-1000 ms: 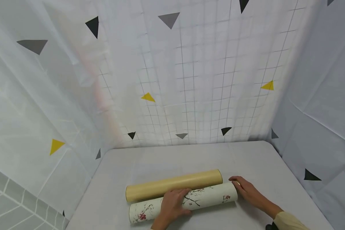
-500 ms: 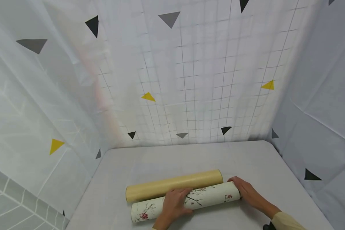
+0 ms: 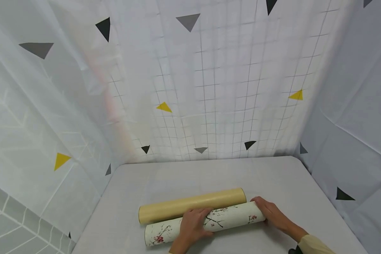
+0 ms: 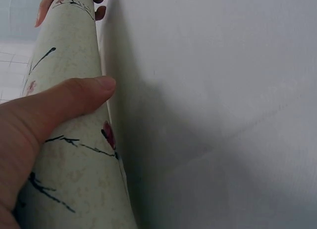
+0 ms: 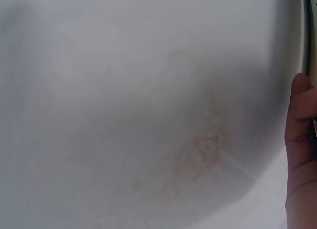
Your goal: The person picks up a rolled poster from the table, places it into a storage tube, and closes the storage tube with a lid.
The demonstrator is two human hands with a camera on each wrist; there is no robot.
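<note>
A pale wallpaper roll (image 3: pixel 233 217) printed with dark branches and pink blossoms lies slantwise on the table. My left hand (image 3: pixel 191 225) grips it around the middle, and in the left wrist view the thumb (image 4: pixel 81 95) crosses over its top. At the roll's right end, my right hand (image 3: pixel 273 214) holds the edge, fingers over the far side. Only part of that hand (image 5: pixel 301 145) shows in the right wrist view. Just behind lies a plain yellow roll (image 3: pixel 192 204), nearly parallel, its near side partly hidden by the patterned one. Neither hand holds the yellow roll.
The white-covered table (image 3: pixel 206 176) has rounded far corners. White sheeting (image 3: pixel 228 88) with grid lines and coloured triangles hangs behind it, and more sheeting (image 3: pixel 352 123) closes the right side.
The patterned roll has shifted slightly to the right, with the left hand moving along. My right hand's fingers have closed in around its right end. The yellow roll stays nearly where it was.
</note>
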